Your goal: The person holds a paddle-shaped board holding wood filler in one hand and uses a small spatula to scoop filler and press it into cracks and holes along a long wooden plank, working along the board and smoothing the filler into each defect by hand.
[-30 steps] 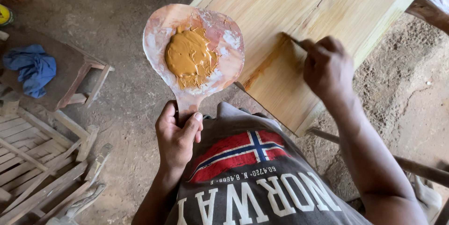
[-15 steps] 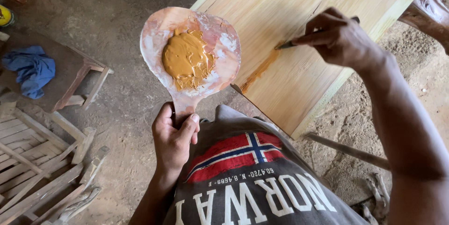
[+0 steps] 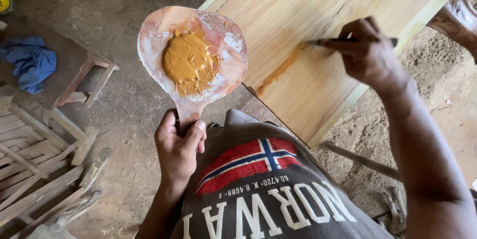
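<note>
Below the head camera, the left hand (image 3: 178,145) is wrapped in a fist around the handle of a round wooden paddle (image 3: 193,55), holding it level so the heap of tan filler paste (image 3: 189,62) sits on top and does not slide off. I see the paddle kept just beside the pale wooden panel (image 3: 318,30), which I judge keeps the paste close to the work. The right hand (image 3: 367,52) pinches a thin flat tool (image 3: 330,41) between thumb and fingers, its tip laid low against the panel at the upper end of a tan smear (image 3: 278,72) that follows a seam in the wood. Off to the left, a blue cloth (image 3: 31,62) lies on a low wooden stool (image 3: 74,72), well apart from both hands.
</note>
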